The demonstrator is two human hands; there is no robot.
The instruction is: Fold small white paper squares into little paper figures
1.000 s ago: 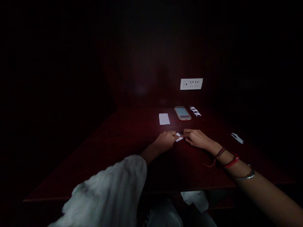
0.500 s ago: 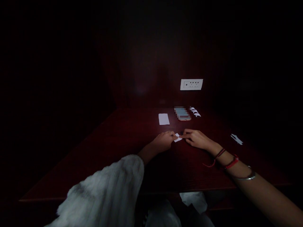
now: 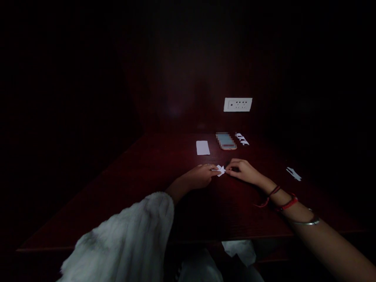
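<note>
A small folded piece of white paper (image 3: 221, 170) lies between my two hands over the dark red table. My left hand (image 3: 200, 174) grips its left side, thumb and fingers pinched on it. At its right tip, the thumb and forefinger of my right hand (image 3: 242, 170) pinch a point of the paper. Several folds stick out in small points. Beyond the hands a flat white sheet of paper (image 3: 203, 147) rests on the table.
A phone (image 3: 226, 141) lies at the back, its screen blurred out. Beside it are several folded paper pieces (image 3: 242, 139). White paper strips (image 3: 293, 174) lie at the right. A socket plate (image 3: 237, 104) is on the wall behind the table (image 3: 152, 156).
My right hand now pinches the paper's right tip instead of pressing with an extended finger. The paper shows more raised points, and my left hand has shifted slightly left.
</note>
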